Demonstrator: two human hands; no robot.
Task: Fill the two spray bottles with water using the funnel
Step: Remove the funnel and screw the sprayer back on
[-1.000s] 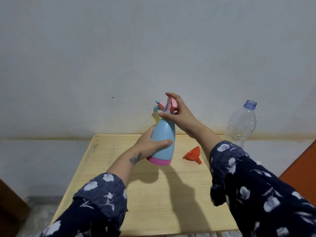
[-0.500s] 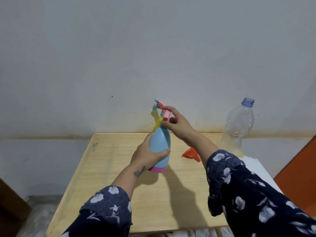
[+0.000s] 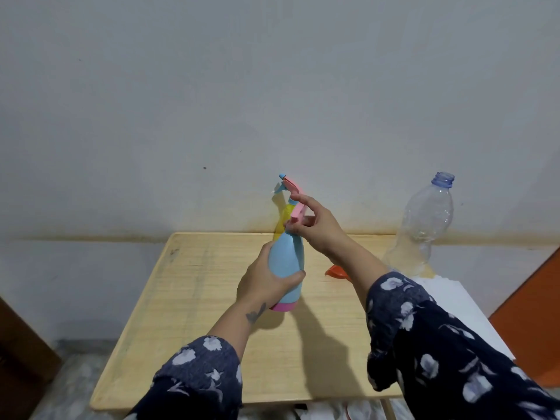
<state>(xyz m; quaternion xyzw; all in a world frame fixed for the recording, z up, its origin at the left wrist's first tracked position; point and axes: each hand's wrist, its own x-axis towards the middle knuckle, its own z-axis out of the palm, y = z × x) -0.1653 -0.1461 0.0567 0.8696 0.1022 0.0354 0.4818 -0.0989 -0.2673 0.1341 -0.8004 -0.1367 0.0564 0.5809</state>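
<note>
Above the table, both hands hold the blue spray bottle.

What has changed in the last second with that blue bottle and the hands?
The right hand has slid from over the pink sprayer head down to the neck, fingers loosened. The blue spray bottle has come lower, its pink base near or on the wooden table. The left hand still grips the body. The orange funnel and clear plastic bottle have not been touched.
</note>
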